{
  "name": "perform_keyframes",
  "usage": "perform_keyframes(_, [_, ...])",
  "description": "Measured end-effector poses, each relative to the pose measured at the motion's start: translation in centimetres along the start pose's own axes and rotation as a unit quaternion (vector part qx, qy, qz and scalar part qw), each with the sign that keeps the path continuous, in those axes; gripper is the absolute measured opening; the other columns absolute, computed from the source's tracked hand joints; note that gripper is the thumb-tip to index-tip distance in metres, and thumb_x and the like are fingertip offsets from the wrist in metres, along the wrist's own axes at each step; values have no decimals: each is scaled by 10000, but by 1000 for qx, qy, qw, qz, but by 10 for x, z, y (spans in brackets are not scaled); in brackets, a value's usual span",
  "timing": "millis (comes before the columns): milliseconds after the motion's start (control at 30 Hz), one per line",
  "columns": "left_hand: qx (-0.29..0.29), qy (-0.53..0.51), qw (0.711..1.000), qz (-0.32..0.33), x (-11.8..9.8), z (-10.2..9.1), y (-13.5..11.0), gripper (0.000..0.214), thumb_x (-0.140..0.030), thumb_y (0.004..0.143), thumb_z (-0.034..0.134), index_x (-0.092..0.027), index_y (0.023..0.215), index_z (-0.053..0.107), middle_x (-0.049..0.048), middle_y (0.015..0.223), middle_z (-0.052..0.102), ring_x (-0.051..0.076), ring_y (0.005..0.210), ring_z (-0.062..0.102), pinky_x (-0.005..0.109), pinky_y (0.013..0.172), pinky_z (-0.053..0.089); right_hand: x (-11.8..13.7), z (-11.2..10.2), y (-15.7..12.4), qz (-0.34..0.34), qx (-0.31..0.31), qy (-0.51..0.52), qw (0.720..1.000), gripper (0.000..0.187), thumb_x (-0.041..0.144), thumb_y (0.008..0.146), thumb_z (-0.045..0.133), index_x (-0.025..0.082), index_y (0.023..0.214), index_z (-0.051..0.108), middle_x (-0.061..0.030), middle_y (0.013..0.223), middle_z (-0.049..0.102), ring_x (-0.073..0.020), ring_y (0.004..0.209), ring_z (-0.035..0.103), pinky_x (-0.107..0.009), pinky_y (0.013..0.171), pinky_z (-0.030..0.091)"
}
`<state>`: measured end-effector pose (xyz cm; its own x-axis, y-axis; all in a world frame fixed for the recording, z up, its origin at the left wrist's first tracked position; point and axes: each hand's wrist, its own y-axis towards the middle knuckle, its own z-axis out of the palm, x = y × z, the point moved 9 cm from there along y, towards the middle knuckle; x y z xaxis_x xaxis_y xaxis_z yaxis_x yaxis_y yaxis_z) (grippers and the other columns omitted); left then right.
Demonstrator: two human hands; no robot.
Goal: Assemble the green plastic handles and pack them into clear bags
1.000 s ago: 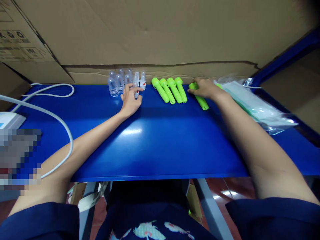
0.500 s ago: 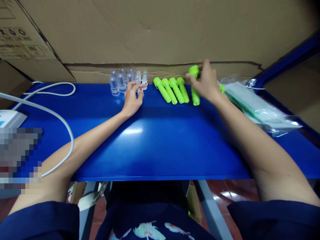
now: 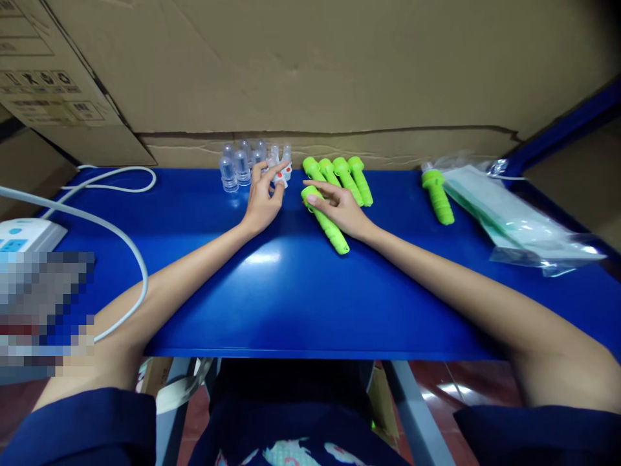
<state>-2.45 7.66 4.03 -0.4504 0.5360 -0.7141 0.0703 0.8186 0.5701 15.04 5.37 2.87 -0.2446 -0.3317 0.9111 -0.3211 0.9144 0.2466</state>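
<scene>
My right hand (image 3: pixel 342 208) grips a bright green plastic handle (image 3: pixel 326 222) that lies slanted on the blue table (image 3: pixel 291 285), just in front of a row of several more green handles (image 3: pixel 347 178). My left hand (image 3: pixel 264 197) pinches a small clear piece with a red dot (image 3: pixel 280 177) between thumb and fingers. It sits right beside a cluster of several clear plastic caps (image 3: pixel 242 163) standing at the back of the table.
Another green handle (image 3: pixel 438 196) lies alone at the right, next to a clear plastic bag (image 3: pixel 509 217). Cardboard boxes (image 3: pixel 310 71) wall off the back. A white cable (image 3: pixel 111 223) loops on the left from a white power strip (image 3: pixel 24 234).
My right hand has carried a green handle from the right side leftward and set it down in front of the row. My left hand has stayed by the caps with the small piece.
</scene>
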Motion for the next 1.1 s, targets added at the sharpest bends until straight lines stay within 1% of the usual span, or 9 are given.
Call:
perform_keyframes(133, [16,-25,1000,-6,1,1,0,497,-575,984,583,-305,1398,632,100,1404,520,248,1273,598,343,1033,564,-5,10,8,19,28,30,999,711,753,705,784,291,1222,626,-41,981,732,-257,932,713,-437,862,608])
perform_keyframes(300, [52,-68,996,-9,0,7,1,636,-668,930,616,-334,1469,558,93,1280,583,238,1202,642,330,977,592,-4,16,10,28,36,67,997,659,699,642,850,265,1089,638,-57,1087,758,-267,974,725,-459,921,604])
perform_keyframes(400, [69,-102,992,-2,-4,13,0,703,-693,898,647,-354,1499,513,102,1328,589,246,1186,674,354,983,597,-4,17,6,37,43,75,996,623,701,626,858,273,1025,644,-39,1059,770,-271,979,731,-464,937,605])
perform_keyframes(467, [71,-118,990,-14,-3,15,0,739,-674,878,689,-367,1516,475,112,1440,564,260,1226,670,385,1021,590,-5,15,5,40,37,87,995,638,700,608,871,276,1018,627,-34,1020,771,-262,963,736,-442,910,616])
perform_keyframes(533, [73,-130,988,-35,0,17,0,740,-630,879,718,-372,1519,451,110,1488,557,266,1244,673,424,1057,579,-7,13,5,41,26,102,994,689,702,591,885,280,1053,597,-24,974,766,-250,936,742,-422,875,625])
perform_keyframes(700, [93,-169,978,-82,14,24,-3,684,-531,909,729,-321,1504,464,110,1310,662,267,1126,735,474,1017,599,-10,13,7,40,27,119,992,732,705,577,903,291,1069,553,1,936,762,-224,884,745,-407,866,628])
perform_keyframes(867, [110,-254,956,-103,16,30,-7,740,-514,840,796,-261,1478,517,87,1139,701,257,1027,735,452,962,601,-12,16,10,19,50,150,987,725,695,597,903,251,1044,544,-11,893,757,-198,870,747,-351,842,618])
perform_keyframes(967, [120,-284,945,-106,11,32,-9,693,-482,815,819,-249,1419,572,76,1119,702,252,1047,714,422,962,586,-13,17,11,7,60,157,986,694,663,637,902,237,1057,550,-21,912,758,-191,887,746,-334,844,610])
perform_keyframes(1100, [122,-289,943,-110,6,32,-10,654,-436,838,796,-250,1414,552,76,1158,698,235,1045,708,403,946,584,-12,15,11,-6,62,145,987,664,662,684,875,233,1074,551,-31,943,757,-191,893,740,-339,844,606])
